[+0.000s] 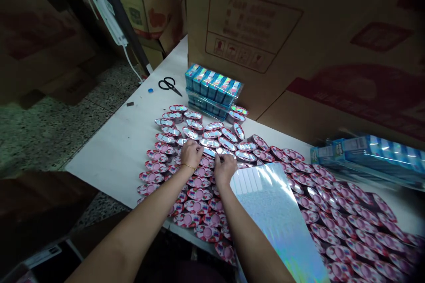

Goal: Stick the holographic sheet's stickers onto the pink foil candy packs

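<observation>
Close together over rows of small oval boxes (198, 194) with red-and-pink printed tops, my two hands have their fingers curled in. A narrow shiny sticker (209, 152) lies across the top of one oval box between them. My left hand (191, 154) pinches at its left end, my right hand (225, 168) at its right end; the fingertips are partly hidden. Boxes farther back carry similar shiny strips, while nearer ones show bare pink circles. Partly under my right forearm, a holographic sticker sheet (272, 203) rests over the boxes, with pale strips near its top left corner.
Black scissors (170, 86) and a blue cap (150, 90) lie on the white table (113, 141). Behind the oval boxes stands a wrapped pack of blue boxes (212, 90), with more blue packs (372, 154) at right. Large cartons (245, 31) wall off the back. A power strip (104, 6) hangs on a post.
</observation>
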### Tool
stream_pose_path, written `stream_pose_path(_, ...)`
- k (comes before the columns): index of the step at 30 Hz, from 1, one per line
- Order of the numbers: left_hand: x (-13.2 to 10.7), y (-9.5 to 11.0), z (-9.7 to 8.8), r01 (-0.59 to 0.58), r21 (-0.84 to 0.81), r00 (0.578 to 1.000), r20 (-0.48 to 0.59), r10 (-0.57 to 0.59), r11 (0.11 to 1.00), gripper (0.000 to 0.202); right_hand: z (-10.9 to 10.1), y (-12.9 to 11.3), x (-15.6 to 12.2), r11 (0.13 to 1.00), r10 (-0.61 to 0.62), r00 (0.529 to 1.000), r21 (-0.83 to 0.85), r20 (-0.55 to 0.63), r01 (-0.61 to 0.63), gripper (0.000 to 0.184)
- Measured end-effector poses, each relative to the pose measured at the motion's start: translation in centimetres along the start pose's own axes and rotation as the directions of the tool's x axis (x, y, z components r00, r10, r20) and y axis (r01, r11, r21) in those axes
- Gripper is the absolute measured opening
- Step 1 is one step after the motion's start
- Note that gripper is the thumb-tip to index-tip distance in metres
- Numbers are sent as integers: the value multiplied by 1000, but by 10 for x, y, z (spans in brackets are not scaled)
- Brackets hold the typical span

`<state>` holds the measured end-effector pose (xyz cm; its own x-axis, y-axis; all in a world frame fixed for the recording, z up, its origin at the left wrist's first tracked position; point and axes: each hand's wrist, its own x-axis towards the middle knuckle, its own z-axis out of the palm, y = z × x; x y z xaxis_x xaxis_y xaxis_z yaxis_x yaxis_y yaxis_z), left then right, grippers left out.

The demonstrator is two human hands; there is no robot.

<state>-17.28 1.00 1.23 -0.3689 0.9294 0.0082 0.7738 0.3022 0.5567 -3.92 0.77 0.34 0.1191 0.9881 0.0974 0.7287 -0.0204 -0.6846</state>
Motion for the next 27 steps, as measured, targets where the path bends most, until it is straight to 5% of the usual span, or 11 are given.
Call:
stream_pose_path(8,1,-2,8,57,68,998,2,-57,996,10,2,1,5,987,-117,992,-119,-53,110,23)
stream_pose_path(11,7,-1,7,105,51,994,-8,-105,993,8,-8,-1,11,966,-161,986,-197,35,165,19)
stream_pose_path(17,10,2,-4,94,113,994,42,-99,989,13,-34,5,15,771,-459,780,-246,426,588,28)
stream_pose_path(19,3,11,-5,72,112,997,5,-73,991,19,-50,22,20,809,-441,803,-210,401,549,30)
stream_pose_path(22,-16,41,5,-96,68,994,56,92,993,26,-89,66,32,920,-341,923,-138,177,367,27)
stream_pose_path(25,-38,85,27,-323,-13,917,242,317,946,28,-132,113,48,954,-290,957,-86,-23,287,25)
stream_pose_path(27,-47,112,45,-386,-17,872,321,370,922,29,-149,135,57,940,-330,944,-95,-11,327,25)
